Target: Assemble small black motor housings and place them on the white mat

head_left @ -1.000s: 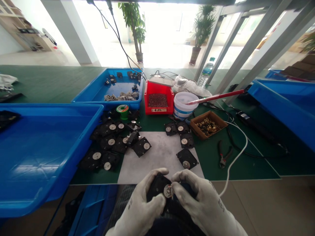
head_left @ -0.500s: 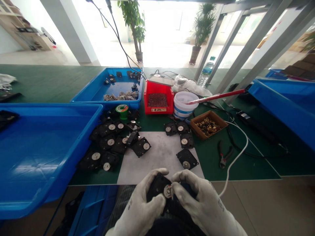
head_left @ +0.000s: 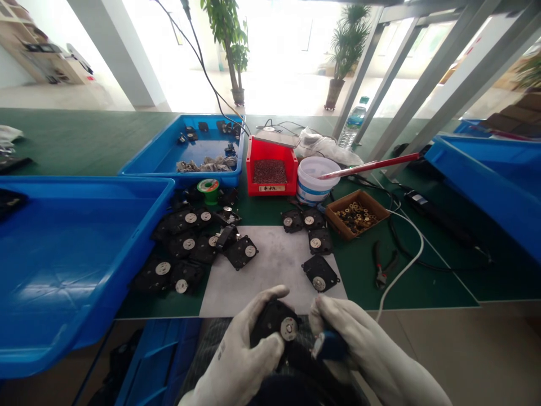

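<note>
Two white-gloved hands fill the bottom of my view, working just past the near edge of the bench. My left hand (head_left: 239,352) wraps around a black square plate (head_left: 266,318), its fingers pressed against the plate, and holds it with a silver disc (head_left: 289,329) facing me. My right hand (head_left: 359,344) sits just to the right, fingers pressed together on a short blue-handled tool (head_left: 329,345). The tool's end points left, close to the plate, but I cannot tell whether they touch.

Beyond my hands, a white sheet (head_left: 270,270) lies on the green bench mat (head_left: 84,135). A heap of similar black plates (head_left: 181,248) sits at the sheet's left edge, and more black plates (head_left: 308,237) sit along its far right corner. A large blue tray (head_left: 105,180) fills the near left, and another blue tray (head_left: 486,169) tilts in at the right. Farther off, a third blue tray (head_left: 147,146) holds dark parts and crumpled silvery scraps. Next to it I have a red bin (head_left: 270,189) of dark granules, then a white bucket (head_left: 313,189) with a red-handled rod (head_left: 367,168) resting in it. A cardboard tray (head_left: 338,231) of brass rings and a pair of pliers (head_left: 382,265) lie to the right.
</note>
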Demonstrator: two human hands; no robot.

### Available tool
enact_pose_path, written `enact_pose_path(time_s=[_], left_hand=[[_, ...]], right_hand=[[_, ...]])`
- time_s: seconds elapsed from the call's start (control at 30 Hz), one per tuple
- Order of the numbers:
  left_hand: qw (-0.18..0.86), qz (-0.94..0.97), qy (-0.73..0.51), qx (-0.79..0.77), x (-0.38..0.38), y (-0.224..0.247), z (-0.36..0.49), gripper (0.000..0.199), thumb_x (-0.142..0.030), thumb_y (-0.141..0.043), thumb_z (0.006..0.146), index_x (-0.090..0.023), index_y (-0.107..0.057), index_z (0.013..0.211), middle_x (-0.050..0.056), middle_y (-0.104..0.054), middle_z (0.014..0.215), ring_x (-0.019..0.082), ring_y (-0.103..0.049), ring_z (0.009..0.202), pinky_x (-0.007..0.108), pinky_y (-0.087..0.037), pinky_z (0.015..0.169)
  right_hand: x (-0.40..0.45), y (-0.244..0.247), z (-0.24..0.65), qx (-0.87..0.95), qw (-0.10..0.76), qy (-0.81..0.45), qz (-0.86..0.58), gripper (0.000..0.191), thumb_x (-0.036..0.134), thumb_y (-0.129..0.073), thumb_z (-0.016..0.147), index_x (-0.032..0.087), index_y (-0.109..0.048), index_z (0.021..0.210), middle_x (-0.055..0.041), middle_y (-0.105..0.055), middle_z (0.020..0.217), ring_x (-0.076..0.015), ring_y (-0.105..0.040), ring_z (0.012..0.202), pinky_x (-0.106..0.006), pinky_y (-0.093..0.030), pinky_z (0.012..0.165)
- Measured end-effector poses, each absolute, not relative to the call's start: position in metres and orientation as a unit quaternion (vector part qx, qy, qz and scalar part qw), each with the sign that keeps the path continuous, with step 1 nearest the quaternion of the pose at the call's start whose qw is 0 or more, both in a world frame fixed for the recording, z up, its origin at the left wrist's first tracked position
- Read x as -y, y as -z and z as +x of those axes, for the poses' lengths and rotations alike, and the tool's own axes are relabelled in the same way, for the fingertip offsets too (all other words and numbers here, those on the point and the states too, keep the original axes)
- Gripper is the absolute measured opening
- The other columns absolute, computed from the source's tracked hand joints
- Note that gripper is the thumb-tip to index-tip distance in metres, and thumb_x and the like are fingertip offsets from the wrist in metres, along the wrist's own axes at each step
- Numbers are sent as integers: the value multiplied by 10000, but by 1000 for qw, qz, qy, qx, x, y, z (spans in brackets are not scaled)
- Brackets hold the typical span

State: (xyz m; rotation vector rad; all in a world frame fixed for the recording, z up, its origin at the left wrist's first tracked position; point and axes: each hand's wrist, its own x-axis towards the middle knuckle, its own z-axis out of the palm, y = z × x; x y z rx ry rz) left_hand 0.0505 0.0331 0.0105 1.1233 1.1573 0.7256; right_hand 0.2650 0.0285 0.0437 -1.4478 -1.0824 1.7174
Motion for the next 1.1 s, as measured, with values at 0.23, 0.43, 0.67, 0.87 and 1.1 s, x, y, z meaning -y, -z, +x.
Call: enact_pose_path(time_s=[0.23, 0.43, 0.67, 0.87, 1.1], left_hand=[[638, 505, -289, -504, -32, -13, 50, 687, -213, -625, 767, -198, -605, 1453, 72, -749, 1266, 298, -701, 1110, 345, -574, 957], [633, 514, -277, -508, -32, -12, 51, 671, -228, -623, 770, -208, -610, 1440, 56, -755, 1235, 280, -703, 1077, 339, -559, 955], [640, 511, -271, -506, -31, -13, 51, 684, -225, -620, 758, -214, -615, 1442, 60, -754, 1244, 294, -699, 1096, 358, -557, 975], [634, 512, -278, -509, -31, -14, 50, 688, -215, -625, 737, -211, -632, 1425, 60, -757, 1253, 309, -685, 1143, 368, -543, 1017], [636, 510, -279, -507, -31, -14, 51, 686, -201, -608, 737, -201, -633, 1423, 58, -755, 1270, 294, -698, 1129, 342, -554, 991]], right_hand=[[-27, -39, 258, 729, 390, -245, -507, 141, 170, -613, 930, 233, -613, 804, -2, -674, 730, -167, -634, 681, -310, -474, 680], [-33, -36, 257, 772, 389, -148, -480, 129, 140, -676, 873, 236, -640, 794, 18, -685, 691, -163, -613, 635, -340, -423, 680], [-32, -34, 259, 775, 387, -145, -478, 133, 131, -694, 854, 231, -631, 795, 29, -682, 702, -154, -604, 652, -330, -417, 697], [-32, -34, 258, 775, 385, -144, -479, 125, 140, -699, 848, 234, -634, 799, 33, -685, 706, -156, -609, 657, -333, -420, 713], [-34, -34, 259, 782, 379, -136, -476, 148, 153, -696, 857, 233, -618, 761, 33, -681, 688, -149, -602, 634, -325, -415, 698]])
